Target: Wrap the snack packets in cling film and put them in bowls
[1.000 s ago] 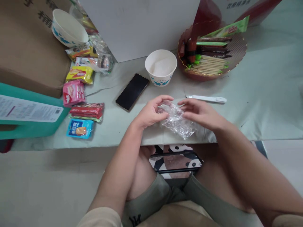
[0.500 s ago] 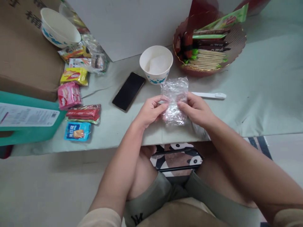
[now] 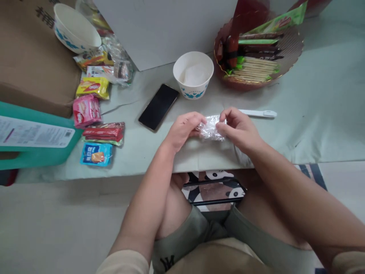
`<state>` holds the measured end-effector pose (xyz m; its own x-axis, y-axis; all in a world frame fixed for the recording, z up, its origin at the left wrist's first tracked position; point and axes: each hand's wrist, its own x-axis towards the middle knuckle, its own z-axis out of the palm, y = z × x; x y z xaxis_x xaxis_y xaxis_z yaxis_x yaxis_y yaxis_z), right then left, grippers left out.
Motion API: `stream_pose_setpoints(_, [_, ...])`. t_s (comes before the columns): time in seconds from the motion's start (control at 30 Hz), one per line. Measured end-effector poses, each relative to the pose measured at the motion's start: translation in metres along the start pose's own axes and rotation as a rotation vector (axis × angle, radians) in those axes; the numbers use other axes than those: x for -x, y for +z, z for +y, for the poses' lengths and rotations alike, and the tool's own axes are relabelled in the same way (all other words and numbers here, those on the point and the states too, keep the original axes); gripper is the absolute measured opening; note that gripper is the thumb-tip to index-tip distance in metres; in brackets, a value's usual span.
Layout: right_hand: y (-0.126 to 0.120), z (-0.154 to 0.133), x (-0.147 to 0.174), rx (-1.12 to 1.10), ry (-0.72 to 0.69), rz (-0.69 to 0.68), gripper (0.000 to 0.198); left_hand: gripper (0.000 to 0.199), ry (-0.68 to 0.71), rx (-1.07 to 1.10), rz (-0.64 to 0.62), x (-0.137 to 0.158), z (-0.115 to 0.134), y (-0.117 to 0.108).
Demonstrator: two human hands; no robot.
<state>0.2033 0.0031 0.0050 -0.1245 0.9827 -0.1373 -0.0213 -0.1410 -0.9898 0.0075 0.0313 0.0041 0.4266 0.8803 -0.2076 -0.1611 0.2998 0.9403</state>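
Between my two hands is a small folded bundle of clear plastic film (image 3: 212,128), crinkled and shiny, just above the cloth near the table's front edge. My left hand (image 3: 184,127) grips its left side, fingers curled behind. On the right side, my right hand (image 3: 238,127) pinches the film between thumb and bent fingers. Behind the hands stands a white paper bowl (image 3: 196,91) with a blue leaf print and something whitish inside. A black phone (image 3: 159,107) lies to the left of the bowl. Partly hidden by my right hand, a white slim tool (image 3: 258,113) lies on the cloth.
A scalloped basket (image 3: 295,47) with stick snacks stands at the back right. On the left are a blue packet (image 3: 96,154), a red packet (image 3: 104,133), a pink packet (image 3: 86,110), a yellow packet (image 3: 92,87), another bowl (image 3: 75,30) and a cardboard box (image 3: 31,72).
The plastic film, a taller upright sheet before, is now folded down to a smaller, wider bundle. My right fingers have curled up over it. The view has shifted slightly.
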Motion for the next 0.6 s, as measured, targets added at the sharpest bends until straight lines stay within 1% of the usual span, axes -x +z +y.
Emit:
stream_pose_setpoints(0.07, [0.004,0.002,0.000,-0.003,0.032,0.024,0.046,0.014,0.074,-0.092,0.058,-0.002,-0.003,0.004])
stream_pose_setpoints(0.1, [0.005,0.002,0.000,0.009,0.040,0.037,0.050,0.012,0.102,-0.121,0.079,-0.004,-0.005,0.006])
stream_pose_setpoints(0.13, [0.006,0.002,0.000,0.049,0.040,0.051,0.049,0.016,0.120,-0.137,0.091,-0.006,-0.006,0.007])
stream_pose_setpoints(0.2, [0.005,-0.002,0.003,0.178,0.005,0.112,0.034,0.025,0.128,-0.125,0.107,-0.010,-0.006,0.006])
stream_pose_setpoints(0.27, [0.002,-0.011,0.007,0.306,-0.070,0.228,0.020,0.028,0.122,-0.083,0.150,-0.013,-0.004,0.002])
stream_pose_setpoints(0.33, [0.002,-0.026,0.007,0.396,-0.162,0.370,0.014,0.025,0.122,-0.037,0.223,-0.015,0.001,-0.004])
stream_pose_setpoints(0.4, [0.006,-0.045,0.000,0.466,-0.269,0.458,0.010,0.021,0.140,-0.004,0.271,-0.014,0.005,-0.010])
stream_pose_setpoints(0.47, [0.016,-0.065,-0.017,0.564,-0.401,0.461,0.005,0.017,0.165,0.037,0.266,-0.013,0.009,-0.015])
stream_pose_setpoints(0.5, [0.022,-0.075,-0.030,0.634,-0.470,0.433,0.007,0.016,0.172,0.061,0.253,-0.013,0.010,-0.017])
stream_pose_setpoints(0.57, [0.032,-0.090,-0.063,0.802,-0.593,0.355,0.018,0.015,0.173,0.107,0.233,-0.011,0.011,-0.020])
stream_pose_setpoints(0.6, [0.035,-0.094,-0.082,0.880,-0.622,0.293,0.025,0.014,0.169,0.124,0.230,-0.010,0.012,-0.022])
